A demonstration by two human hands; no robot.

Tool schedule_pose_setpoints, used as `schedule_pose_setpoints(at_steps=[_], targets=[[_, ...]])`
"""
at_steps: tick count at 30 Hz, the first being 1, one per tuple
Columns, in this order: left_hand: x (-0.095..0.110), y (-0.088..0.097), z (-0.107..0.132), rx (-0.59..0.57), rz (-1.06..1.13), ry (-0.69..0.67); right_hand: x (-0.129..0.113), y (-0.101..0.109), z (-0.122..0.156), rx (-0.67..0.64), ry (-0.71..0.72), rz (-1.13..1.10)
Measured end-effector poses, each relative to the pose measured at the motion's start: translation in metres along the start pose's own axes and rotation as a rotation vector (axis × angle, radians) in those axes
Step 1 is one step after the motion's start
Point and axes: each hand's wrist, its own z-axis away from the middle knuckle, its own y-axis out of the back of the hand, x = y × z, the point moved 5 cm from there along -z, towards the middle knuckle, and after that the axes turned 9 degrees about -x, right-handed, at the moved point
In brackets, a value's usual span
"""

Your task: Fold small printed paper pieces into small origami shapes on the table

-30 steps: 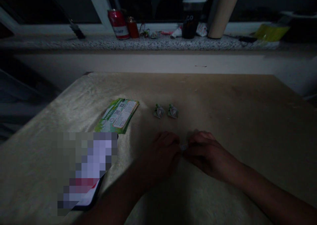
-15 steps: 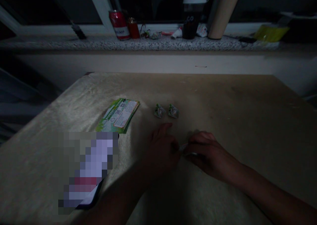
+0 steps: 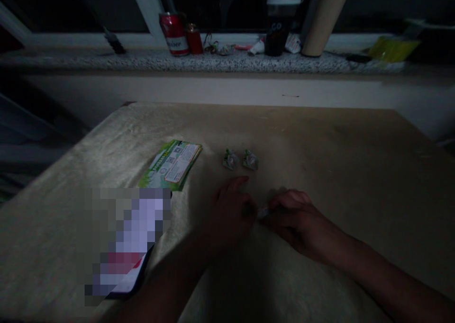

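My left hand [image 3: 229, 209] and my right hand [image 3: 293, 216] meet low over the tan table [image 3: 337, 152], fingers pinched together on a small pale piece of paper [image 3: 263, 212] between them. Most of that piece is hidden by my fingers. Just beyond my hands lie two small folded green-and-white paper shapes [image 3: 231, 159] [image 3: 250, 160], side by side. A green printed packet [image 3: 174, 164] lies flat to their left.
A phone with a blurred screen [image 3: 124, 247] lies near the table's front left edge. On the stone windowsill [image 3: 199, 62] behind stand a red can [image 3: 174, 27], a dark cup [image 3: 279, 24], a cardboard tube [image 3: 325, 17] and small clutter.
My left index finger has stretched forward toward the folded shapes. My hands stay together on the small piece. The view has shifted slightly.
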Motion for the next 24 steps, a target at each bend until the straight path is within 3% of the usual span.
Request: schedule_pose_setpoints(at_steps=[15, 24], targets=[[0.002, -0.003, 0.006, -0.015, -0.063, -0.061, 0.002, -0.001, 0.000, -0.006, -0.021, 0.005], [0.011, -0.003, 0.001, -0.016, -0.089, 0.001, 0.006, -0.001, -0.001, -0.004, -0.022, -0.026]])
